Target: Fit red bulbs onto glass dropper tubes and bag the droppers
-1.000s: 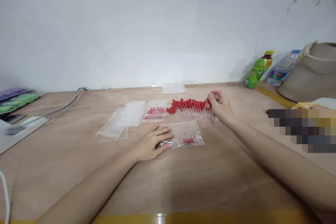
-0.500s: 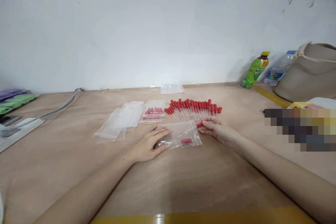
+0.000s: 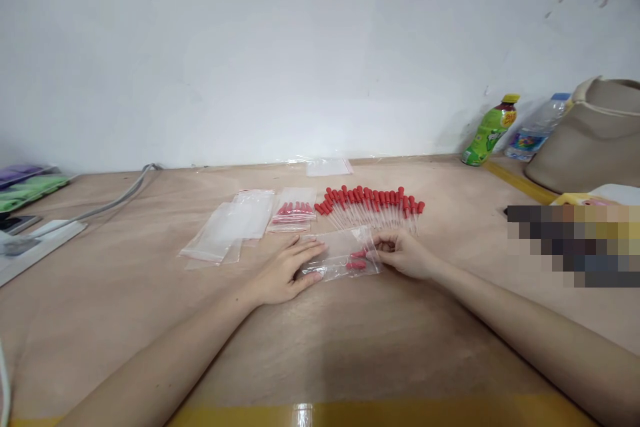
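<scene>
A clear zip bag (image 3: 340, 247) lies flat on the table, its opening to the right. Inside it is one red-capped dropper (image 3: 356, 265), and a second red-capped dropper (image 3: 359, 254) lies just above, its cap now within the bag's mouth. My left hand (image 3: 293, 270) rests with fingers spread on the bag's left part. At the opening, the fingers of my right hand (image 3: 397, 253) are pinched at the end of the second dropper's cap. Behind the bag, several red-capped droppers (image 3: 375, 200) are fanned out. A filled zip bag (image 3: 295, 210) lies to their left.
Flat bags (image 3: 253, 213) are stacked left of the filled one, and another bag (image 3: 329, 167) lies by the wall. A green bottle (image 3: 491, 130), a water bottle (image 3: 535, 130) and a beige bin (image 3: 590, 140) stand back right. A cable (image 3: 120, 200) runs at left.
My right hand has moved slightly left and down, and the second dropper has slid further left into the bag. My left hand has stayed on the bag.
</scene>
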`<action>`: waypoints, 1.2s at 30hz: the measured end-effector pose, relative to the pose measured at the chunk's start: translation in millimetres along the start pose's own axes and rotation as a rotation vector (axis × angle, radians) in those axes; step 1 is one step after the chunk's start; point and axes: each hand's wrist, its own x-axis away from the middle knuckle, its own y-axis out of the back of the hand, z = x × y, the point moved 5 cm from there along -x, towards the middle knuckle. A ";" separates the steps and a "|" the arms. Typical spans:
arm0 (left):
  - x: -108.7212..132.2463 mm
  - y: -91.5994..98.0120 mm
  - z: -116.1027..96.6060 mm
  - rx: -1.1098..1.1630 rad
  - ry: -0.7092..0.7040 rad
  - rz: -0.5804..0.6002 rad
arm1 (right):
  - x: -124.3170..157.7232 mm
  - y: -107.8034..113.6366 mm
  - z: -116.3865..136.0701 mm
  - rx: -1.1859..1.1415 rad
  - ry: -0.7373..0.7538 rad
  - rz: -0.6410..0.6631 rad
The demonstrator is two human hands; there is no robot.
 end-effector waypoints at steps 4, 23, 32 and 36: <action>0.3 -0.4 0.2 -0.002 0.002 0.016 | 3.5 -1.7 0.8 -0.037 -0.078 0.027; 2.7 0.1 3.3 0.047 -0.007 -0.174 | -108.1 71.2 12.1 0.883 -0.131 -0.593; 1.8 -1.1 5.0 0.082 0.011 -0.149 | -109.2 87.1 21.4 0.549 -0.103 -0.623; -0.8 -0.6 5.8 0.103 0.024 -0.116 | -70.9 89.8 27.1 0.075 0.088 -0.715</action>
